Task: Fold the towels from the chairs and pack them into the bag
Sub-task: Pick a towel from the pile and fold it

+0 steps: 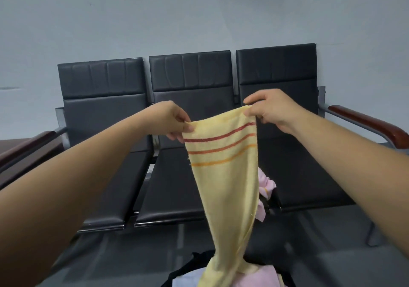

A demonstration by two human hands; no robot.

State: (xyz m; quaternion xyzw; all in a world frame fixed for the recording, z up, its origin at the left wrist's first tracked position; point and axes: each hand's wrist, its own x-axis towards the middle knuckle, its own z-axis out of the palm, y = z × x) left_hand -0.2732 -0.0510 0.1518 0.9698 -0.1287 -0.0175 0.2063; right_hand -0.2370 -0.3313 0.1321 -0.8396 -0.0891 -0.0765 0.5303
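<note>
Black bag (177,273) sits below; left hand (177,120) and right hand (265,109) each pinch a top corner of the yellow striped towel (223,176). Level the corners before folding.

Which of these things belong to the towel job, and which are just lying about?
Job: yellow towel, pinched by the left hand and right hand; pink towel behind it; black bag with towels inside; chairs.
Just there: wooden armrest; grey wall.
</note>
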